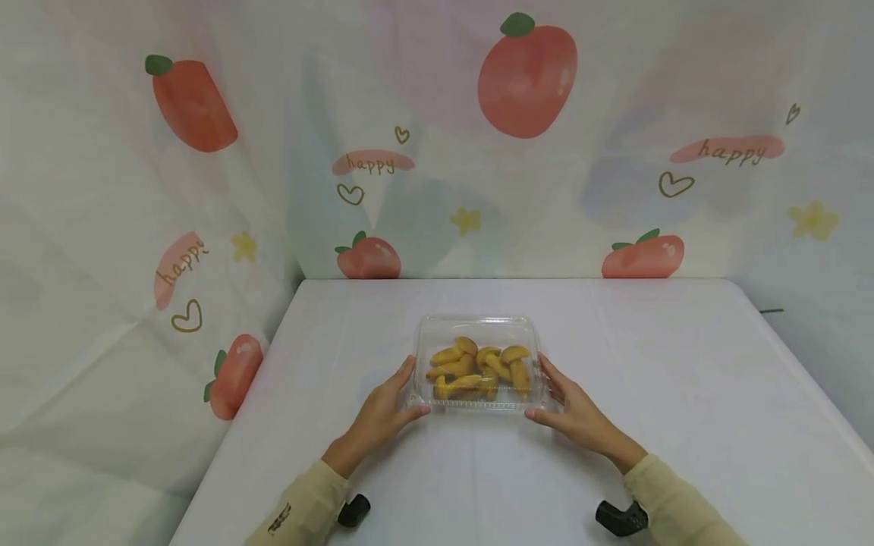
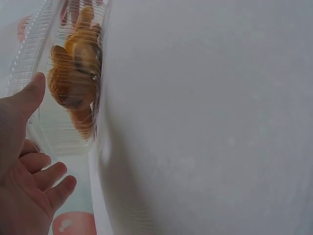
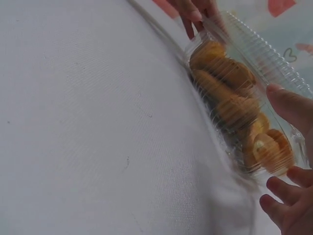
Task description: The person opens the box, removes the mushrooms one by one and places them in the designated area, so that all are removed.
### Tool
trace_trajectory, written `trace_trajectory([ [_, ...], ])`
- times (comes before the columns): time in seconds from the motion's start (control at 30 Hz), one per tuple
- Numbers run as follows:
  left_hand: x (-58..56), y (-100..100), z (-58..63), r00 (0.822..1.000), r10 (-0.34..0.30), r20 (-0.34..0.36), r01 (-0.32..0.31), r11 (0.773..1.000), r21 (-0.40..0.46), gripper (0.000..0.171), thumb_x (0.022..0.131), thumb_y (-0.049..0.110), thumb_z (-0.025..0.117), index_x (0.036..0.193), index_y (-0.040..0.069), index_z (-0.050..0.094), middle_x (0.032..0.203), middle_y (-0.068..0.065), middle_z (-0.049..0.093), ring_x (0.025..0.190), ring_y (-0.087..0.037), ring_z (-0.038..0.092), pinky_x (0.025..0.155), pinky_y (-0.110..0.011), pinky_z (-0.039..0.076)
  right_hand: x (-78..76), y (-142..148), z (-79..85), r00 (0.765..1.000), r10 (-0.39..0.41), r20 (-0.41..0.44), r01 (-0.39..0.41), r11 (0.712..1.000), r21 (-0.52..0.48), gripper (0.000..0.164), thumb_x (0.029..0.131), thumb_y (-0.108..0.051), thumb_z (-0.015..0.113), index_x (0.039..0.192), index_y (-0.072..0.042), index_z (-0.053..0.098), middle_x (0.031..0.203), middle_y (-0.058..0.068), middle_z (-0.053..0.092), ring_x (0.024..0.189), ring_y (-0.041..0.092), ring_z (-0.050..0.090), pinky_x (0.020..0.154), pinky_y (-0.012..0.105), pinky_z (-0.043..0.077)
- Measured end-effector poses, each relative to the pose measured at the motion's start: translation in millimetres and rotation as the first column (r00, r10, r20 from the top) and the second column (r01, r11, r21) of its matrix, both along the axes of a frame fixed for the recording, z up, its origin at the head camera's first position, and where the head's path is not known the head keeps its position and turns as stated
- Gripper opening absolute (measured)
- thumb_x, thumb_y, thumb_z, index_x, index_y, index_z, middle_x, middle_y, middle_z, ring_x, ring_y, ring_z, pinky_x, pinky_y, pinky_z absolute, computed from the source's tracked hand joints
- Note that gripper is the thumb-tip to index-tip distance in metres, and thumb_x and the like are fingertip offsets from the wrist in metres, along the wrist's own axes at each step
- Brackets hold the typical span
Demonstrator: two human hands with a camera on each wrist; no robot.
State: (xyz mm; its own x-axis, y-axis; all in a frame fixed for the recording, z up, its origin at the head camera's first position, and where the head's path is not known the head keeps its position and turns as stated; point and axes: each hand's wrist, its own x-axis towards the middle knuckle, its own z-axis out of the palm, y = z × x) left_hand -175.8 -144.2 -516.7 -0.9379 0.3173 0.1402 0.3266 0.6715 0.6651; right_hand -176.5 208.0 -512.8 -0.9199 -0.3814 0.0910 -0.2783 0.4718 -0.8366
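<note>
A clear plastic clamshell container (image 1: 492, 331) with its lid down sits at the middle of the white table. Inside lie several yellow-brown mushrooms (image 1: 456, 368), seen through the plastic. At the container's left end my left hand (image 1: 378, 413) holds it, thumb at the near corner and fingers along the side. My right hand (image 1: 580, 415) grips the opposite end in much the same way. In the left wrist view the left thumb (image 2: 34, 93) lies against the ridged plastic. The right wrist view has the right thumb (image 3: 288, 105) near the lid's edge, with the mushrooms (image 3: 234, 110) behind the wall.
The white-covered table (image 1: 683, 364) extends around the container on all sides. A patterned curtain (image 1: 437, 91) with printed fruit and hearts rises behind and at the left. Black wrist-worn pieces (image 1: 621, 519) show beside both sleeves.
</note>
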Motion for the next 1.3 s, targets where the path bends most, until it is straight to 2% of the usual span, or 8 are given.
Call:
trace_trajectory([
  [0.17, 0.8, -1.1, 1.8, 0.997, -0.003, -0.081, -0.004, 0.997, -0.083, 0.092, 0.084, 0.031, 0.08, 0.157, 0.0, 0.032, 0.161, -0.018, 0.036, 0.147, -0.036, 0.041, 0.118, -0.048, 0.038, -0.1, -0.9, -0.1, 1.0, -0.001, 0.001, 0.001, 1.0, -0.011, 0.103, 0.087, -0.016, 0.08, 0.16, 0.005, 0.011, 0.164, 0.034, 0.017, 0.148, 0.054, 0.026, 0.112, 0.057, 0.033],
  [0.27, 0.4, -2.1, 1.4, 0.994, -0.015, -0.108, 0.006, 0.997, -0.083, 0.091, 0.084, 0.03, 0.08, 0.155, -0.001, 0.034, 0.16, -0.019, 0.038, 0.146, -0.036, 0.043, 0.117, -0.047, 0.039, -0.4, -1.5, -0.4, 1.0, -0.011, 0.005, 0.011, 1.0, -0.012, 0.102, 0.087, -0.015, 0.08, 0.16, 0.005, 0.011, 0.164, 0.034, 0.017, 0.148, 0.054, 0.026, 0.112, 0.055, 0.033],
  [0.5, -2.1, -3.5, -2.4, 1.0, -0.03, 0.009, 0.029, 0.998, 0.05, 0.088, 0.087, 0.025, 0.078, 0.158, 0.004, 0.03, 0.164, -0.015, 0.028, 0.15, -0.032, 0.035, 0.12, -0.046, 0.034, -0.8, 0.0, -0.9, 0.999, 0.017, 0.04, -0.015, 0.999, -0.047, 0.098, 0.092, -0.013, 0.075, 0.16, 0.005, 0.007, 0.164, 0.035, 0.014, 0.147, 0.055, 0.025, 0.111, 0.058, 0.034],
  [0.73, -2.0, -4.8, -4.9, 0.996, -0.061, 0.071, 0.049, 0.986, 0.16, 0.085, 0.091, 0.022, 0.076, 0.159, 0.006, 0.028, 0.166, -0.016, 0.025, 0.151, -0.036, 0.032, 0.11, -0.052, 0.046, -0.4, 2.9, -0.9, 0.997, 0.054, 0.057, -0.048, 0.994, -0.096, 0.094, 0.095, -0.015, 0.07, 0.16, 0.006, 0.005, 0.165, 0.034, 0.011, 0.147, 0.056, 0.024, 0.11, 0.061, 0.033],
  [0.97, -2.4, -5.2, -5.9, 0.994, -0.063, 0.084, 0.046, 0.981, 0.19, 0.082, 0.093, 0.021, 0.074, 0.159, 0.006, 0.028, 0.166, -0.015, 0.025, 0.152, -0.035, 0.032, 0.11, -0.052, 0.047, -0.9, 2.9, -1.5, 0.996, 0.057, 0.064, -0.051, 0.994, -0.099, 0.094, 0.095, -0.012, 0.069, 0.16, 0.005, 0.004, 0.165, 0.034, 0.009, 0.148, 0.057, 0.022, 0.11, 0.06, 0.032],
  [1.1, -1.4, -3.5, -4.4, 0.99, -0.069, 0.123, 0.038, 0.97, 0.242, 0.079, 0.095, 0.017, 0.071, 0.16, 0.006, 0.027, 0.167, -0.013, 0.023, 0.153, -0.033, 0.03, 0.11, -0.051, 0.047, -1.4, 2.9, -2.6, 0.997, 0.06, 0.057, -0.054, 0.993, -0.103, 0.093, 0.096, -0.011, 0.069, 0.16, 0.006, 0.004, 0.165, 0.034, 0.009, 0.147, 0.057, 0.022, 0.11, 0.06, 0.032],
  [1.2, 0.1, -1.4, -4.9, 0.985, -0.073, 0.157, 0.027, 0.961, 0.276, 0.077, 0.095, 0.013, 0.069, 0.159, 0.006, 0.027, 0.168, -0.012, 0.022, 0.154, -0.032, 0.028, 0.112, -0.051, 0.045, -1.1, 3.9, -2.9, 0.996, 0.065, 0.059, -0.058, 0.993, -0.106, 0.093, 0.095, -0.011, 0.069, 0.16, 0.006, 0.005, 0.165, 0.033, 0.01, 0.148, 0.056, 0.021, 0.112, 0.053, 0.035],
  [1.3, 1.4, 1.1, -7.4, 0.984, -0.077, 0.158, 0.026, 0.952, 0.304, 0.076, 0.094, 0.009, 0.068, 0.158, 0.002, 0.028, 0.167, -0.015, 0.022, 0.153, -0.035, 0.028, 0.113, -0.054, 0.043, 0.0, 5.2, -3.2, 0.995, 0.068, 0.075, -0.059, 0.991, -0.12, 0.093, 0.095, -0.011, 0.07, 0.159, 0.007, 0.006, 0.165, 0.034, 0.01, 0.148, 0.056, 0.019, 0.112, 0.028, 0.04],
])
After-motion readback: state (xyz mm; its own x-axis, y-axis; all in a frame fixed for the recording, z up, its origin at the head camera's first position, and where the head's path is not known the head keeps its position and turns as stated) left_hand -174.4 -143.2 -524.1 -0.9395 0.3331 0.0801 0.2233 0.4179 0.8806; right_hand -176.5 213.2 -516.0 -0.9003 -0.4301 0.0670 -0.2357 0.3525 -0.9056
